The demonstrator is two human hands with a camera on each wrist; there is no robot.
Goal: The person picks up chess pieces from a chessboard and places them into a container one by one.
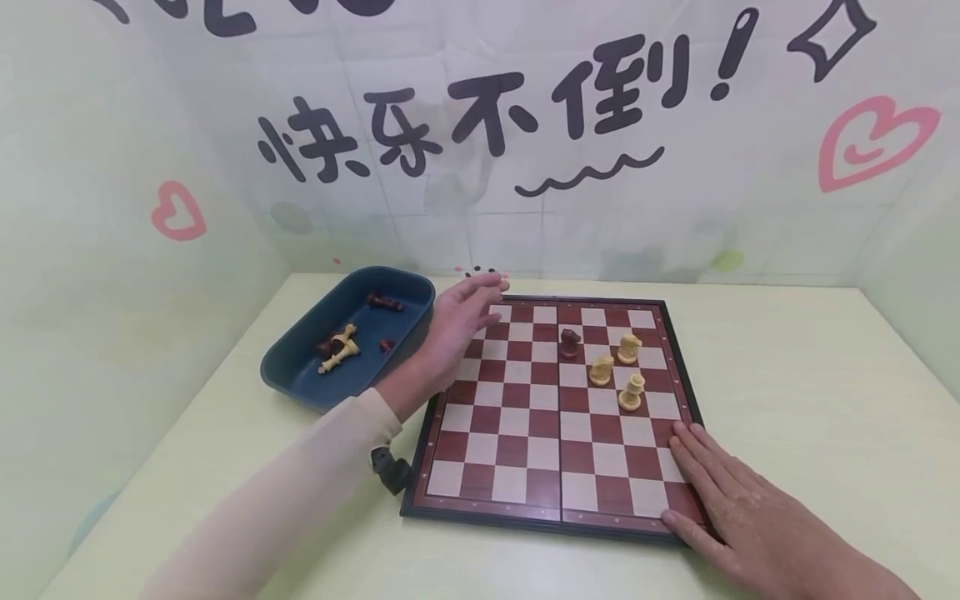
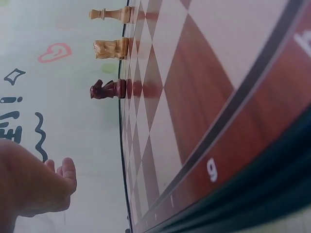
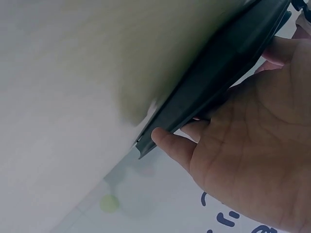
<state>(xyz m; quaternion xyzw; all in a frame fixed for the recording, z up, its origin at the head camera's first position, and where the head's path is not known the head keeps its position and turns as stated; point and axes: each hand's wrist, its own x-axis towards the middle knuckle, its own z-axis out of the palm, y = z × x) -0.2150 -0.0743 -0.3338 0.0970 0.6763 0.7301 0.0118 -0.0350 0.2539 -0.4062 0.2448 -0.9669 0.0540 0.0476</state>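
Observation:
My left hand is over the far left part of the chessboard, beside the blue tray. Its fingers are loosely bent, with nothing seen between them; the left wrist view shows this hand too. My right hand rests on the board's near right edge, fingers stretched out. In the right wrist view its palm lies along the board's dark side. Standing on the board are a dark knight, two light knights and a light narrow-necked chess piece.
A blue tray stands left of the board. Inside lie light chess pieces and dark ones. Behind the table hangs a printed backdrop. A small black device hangs at my left sleeve.

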